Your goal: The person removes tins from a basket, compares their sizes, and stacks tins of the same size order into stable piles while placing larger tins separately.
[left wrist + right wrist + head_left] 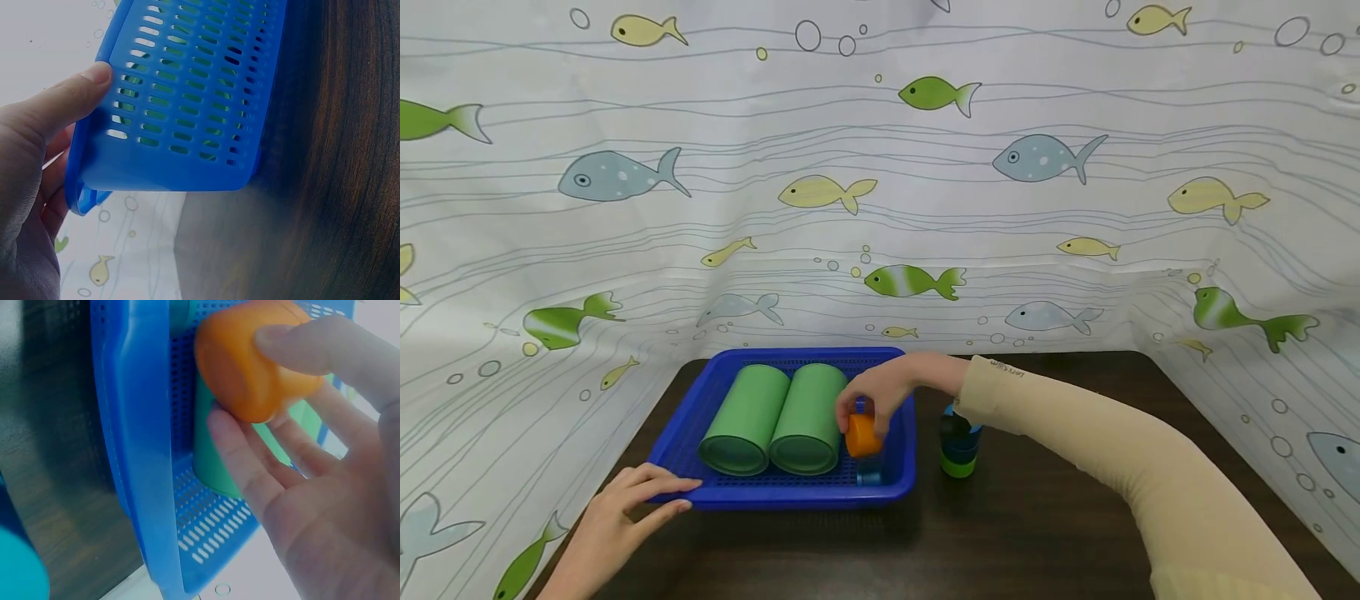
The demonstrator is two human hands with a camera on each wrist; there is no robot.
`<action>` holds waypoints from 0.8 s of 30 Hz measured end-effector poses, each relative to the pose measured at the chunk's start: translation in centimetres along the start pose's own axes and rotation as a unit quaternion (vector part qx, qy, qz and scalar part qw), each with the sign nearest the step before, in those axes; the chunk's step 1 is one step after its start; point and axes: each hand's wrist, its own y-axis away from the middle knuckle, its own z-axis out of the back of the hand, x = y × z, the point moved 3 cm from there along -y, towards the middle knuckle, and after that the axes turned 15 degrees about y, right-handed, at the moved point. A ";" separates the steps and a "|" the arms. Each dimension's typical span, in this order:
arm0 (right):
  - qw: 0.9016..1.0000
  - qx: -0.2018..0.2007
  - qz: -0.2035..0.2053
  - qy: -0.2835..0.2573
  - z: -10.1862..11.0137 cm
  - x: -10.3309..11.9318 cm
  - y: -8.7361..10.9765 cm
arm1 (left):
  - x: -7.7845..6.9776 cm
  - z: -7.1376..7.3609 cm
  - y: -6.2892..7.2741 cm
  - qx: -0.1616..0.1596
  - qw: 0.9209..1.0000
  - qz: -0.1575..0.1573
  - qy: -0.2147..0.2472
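My right hand pinches a small orange cup between thumb and fingers, over the right part of a blue plastic basket. In the right wrist view the orange cup is tilted, with green behind it. My left hand grips the basket's front left corner; the left wrist view has the thumb on the outer side of the rim and the fingers behind it. Two green cylinders lie side by side in the basket. Below the orange cup sits a small blue cup, partly hidden.
Right of the basket, a stack of blue and green cups stands on the dark wooden table, partly behind my right forearm. A fish-patterned white cloth closes off the back and both sides.
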 end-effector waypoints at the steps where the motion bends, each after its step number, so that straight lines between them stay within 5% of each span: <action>1: 1.000 -0.008 0.001 -0.004 0.1 -0.2 0.3 | 0.0 0.0 0.0 0.000 1.000 -0.001 0.001; 10: 0.994 -0.102 0.020 -0.045 0.7 -1.1 3.5 | 0.0 0.0 0.0 -0.001 1.000 -0.017 0.013; 24: 0.966 -0.242 0.001 -0.086 0.2 -2.7 9.3 | 0.1 0.0 0.0 -0.002 1.000 -0.020 0.011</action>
